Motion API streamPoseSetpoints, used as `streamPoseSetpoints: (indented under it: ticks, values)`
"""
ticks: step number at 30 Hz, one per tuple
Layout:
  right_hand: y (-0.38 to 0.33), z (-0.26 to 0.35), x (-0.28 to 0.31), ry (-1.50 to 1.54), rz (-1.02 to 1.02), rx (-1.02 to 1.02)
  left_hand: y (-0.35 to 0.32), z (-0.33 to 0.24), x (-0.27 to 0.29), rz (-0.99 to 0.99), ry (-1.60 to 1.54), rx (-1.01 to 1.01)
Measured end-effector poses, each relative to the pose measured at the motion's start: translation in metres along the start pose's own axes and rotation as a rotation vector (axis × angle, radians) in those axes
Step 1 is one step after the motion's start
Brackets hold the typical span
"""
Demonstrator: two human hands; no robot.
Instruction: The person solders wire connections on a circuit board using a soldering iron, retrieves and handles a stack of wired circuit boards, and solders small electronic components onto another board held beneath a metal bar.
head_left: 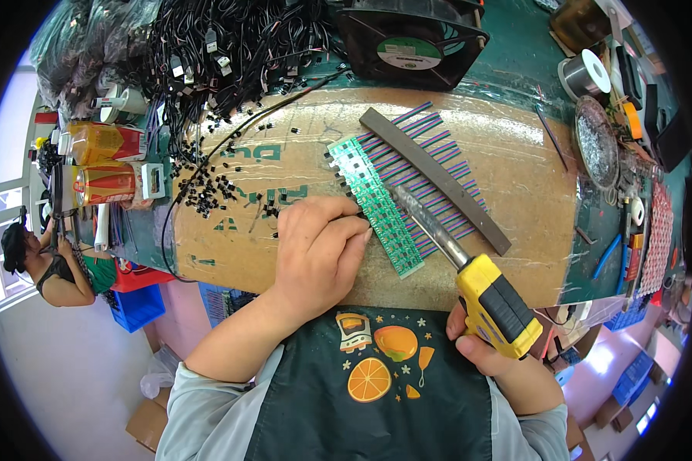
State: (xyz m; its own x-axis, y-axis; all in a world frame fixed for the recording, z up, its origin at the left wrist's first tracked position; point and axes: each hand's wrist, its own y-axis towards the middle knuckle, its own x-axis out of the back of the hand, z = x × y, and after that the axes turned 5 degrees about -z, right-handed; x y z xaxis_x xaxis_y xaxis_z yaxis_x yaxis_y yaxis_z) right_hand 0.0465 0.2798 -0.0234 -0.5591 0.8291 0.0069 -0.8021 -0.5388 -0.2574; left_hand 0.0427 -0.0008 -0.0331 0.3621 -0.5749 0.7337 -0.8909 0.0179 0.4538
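Gripping the yellow-and-black soldering iron (490, 301) in your right hand (480, 349), your curled left hand (315, 250) pins the green circuit-board strip (373, 201) at its nine o'clock edge.

— How did the left hand (315, 250) lie?
— Palm down, fingers curled together, forearm reaching in from the lower left.
— And the right hand (488, 349)?
— Low at the right, fingers wrapped in a closed grip, wrist bent.

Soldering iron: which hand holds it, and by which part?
The right hand holds the soldering iron by its yellow-and-black handle. The left hand rests its fingers against the green circuit strip.
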Motion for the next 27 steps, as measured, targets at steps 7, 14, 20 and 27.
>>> streamPoseSetpoints:
  ticks: [7, 14, 20, 27]
  values:
    - [-0.018, -0.008, 0.009, -0.174, 0.095, -0.118, -0.001, 0.001, -0.004, -0.006, 0.002, 0.037]
    - [-0.016, -0.006, 0.001, -0.081, -0.014, -0.075, -0.002, 0.001, -0.004, 0.001, -0.002, 0.04]
    - [-0.018, -0.014, 0.004, -0.115, 0.009, -0.062, -0.003, 0.002, -0.004, 0.003, -0.005, 0.041]
    - [-0.02, -0.015, 0.005, -0.149, 0.054, -0.103, -0.001, 0.001, -0.003, 0.0, -0.007, 0.04]
